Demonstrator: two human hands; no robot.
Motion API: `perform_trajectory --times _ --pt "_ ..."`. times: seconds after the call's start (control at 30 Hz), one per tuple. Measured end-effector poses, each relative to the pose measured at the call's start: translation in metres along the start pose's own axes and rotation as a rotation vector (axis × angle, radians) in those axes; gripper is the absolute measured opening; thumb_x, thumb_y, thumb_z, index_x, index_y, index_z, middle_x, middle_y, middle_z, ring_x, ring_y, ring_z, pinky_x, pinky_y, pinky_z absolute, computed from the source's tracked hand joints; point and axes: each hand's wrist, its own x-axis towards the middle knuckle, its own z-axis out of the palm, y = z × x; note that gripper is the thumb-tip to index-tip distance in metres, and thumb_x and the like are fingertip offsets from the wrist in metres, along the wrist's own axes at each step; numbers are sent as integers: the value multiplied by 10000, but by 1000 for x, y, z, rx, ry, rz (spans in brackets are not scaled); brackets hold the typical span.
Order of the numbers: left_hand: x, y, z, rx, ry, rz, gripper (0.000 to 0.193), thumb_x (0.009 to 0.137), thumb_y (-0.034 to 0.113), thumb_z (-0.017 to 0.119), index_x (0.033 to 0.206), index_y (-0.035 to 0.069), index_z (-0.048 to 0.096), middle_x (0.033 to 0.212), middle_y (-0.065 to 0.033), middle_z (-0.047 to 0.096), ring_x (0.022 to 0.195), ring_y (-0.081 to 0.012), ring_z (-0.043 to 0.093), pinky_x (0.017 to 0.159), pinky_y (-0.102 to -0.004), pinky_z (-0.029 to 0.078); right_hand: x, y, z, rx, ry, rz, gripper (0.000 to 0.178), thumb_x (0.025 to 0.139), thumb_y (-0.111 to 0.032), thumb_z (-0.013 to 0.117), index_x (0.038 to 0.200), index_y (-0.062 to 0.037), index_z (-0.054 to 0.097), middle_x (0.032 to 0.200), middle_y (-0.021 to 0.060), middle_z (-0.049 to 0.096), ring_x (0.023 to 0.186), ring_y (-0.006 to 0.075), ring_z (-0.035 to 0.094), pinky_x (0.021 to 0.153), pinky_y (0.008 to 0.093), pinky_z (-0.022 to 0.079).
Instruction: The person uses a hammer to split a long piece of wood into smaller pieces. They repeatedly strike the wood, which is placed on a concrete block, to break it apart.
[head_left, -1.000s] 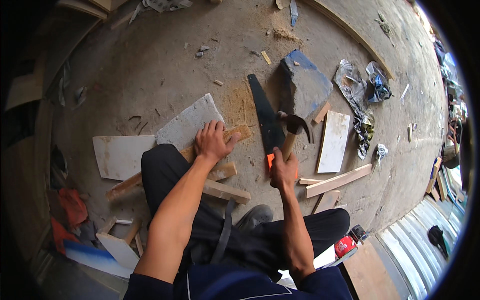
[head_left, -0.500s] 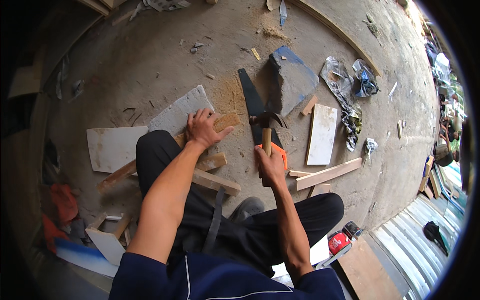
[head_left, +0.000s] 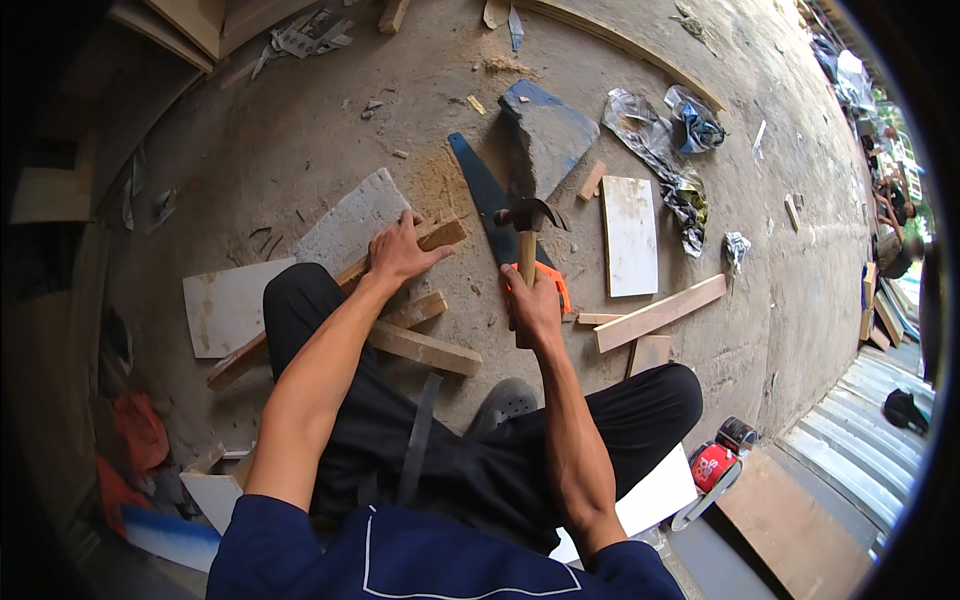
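My left hand (head_left: 401, 250) curls over a strip of wood (head_left: 445, 234), fingers on its far side and thumb stretched along the near side. The strip runs across the edge of a pale grey slab (head_left: 355, 215) towards my left knee. In my right hand (head_left: 534, 305) is a claw hammer (head_left: 528, 240), gripped by its wooden handle, head up and away from me. Beneath the hammer lies a handsaw (head_left: 472, 185) with a dark blade and orange handle. Two shorter wood offcuts, one of them a squared block (head_left: 428, 348), lie just nearer than my left hand.
A rough stone block (head_left: 550, 140) with blue stains stands beyond the saw. To the right are a white board (head_left: 631, 238), a wood batten (head_left: 662, 314) and crumpled plastic (head_left: 640, 125). Another white board (head_left: 235, 305) lies left. A red tape roll (head_left: 713, 466) sits by my right knee.
The wood strip has tipped under my left hand and shows a narrower, darker side. My right hand keeps the hammer over the saw. The whole view has shifted slightly.
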Motion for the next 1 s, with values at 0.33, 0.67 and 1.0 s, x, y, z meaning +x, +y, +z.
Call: perform_trajectory --times 0.33,0.67,1.0 --pt "-1 -19 33 129 317 119 594 759 458 768 1117 87 473 1015 -138 610 995 -326 589 841 -484 398 -4 3 10 -119 -22 -96 376 916 -379 640 806 -33 545 579 22 510 457 140 510 445 341 423" --pt "-1 -10 17 287 422 91 753 803 551 682 1356 81 482 1092 -148 611 1051 -301 580 881 -506 354 -4 -17 6 -174 -41 -131 417 901 -392 643 838 12 565 588 88 567 455 194 569 453 365 468" --pt "25 -40 13 163 386 35 716 714 646 716 1185 109 661 1130 -107 579 1117 -277 512 927 -464 386 19 -39 8 -405 -9 -257 441 877 -395 648 897 45 622 748 244 650 711 390 647 690 471 487"
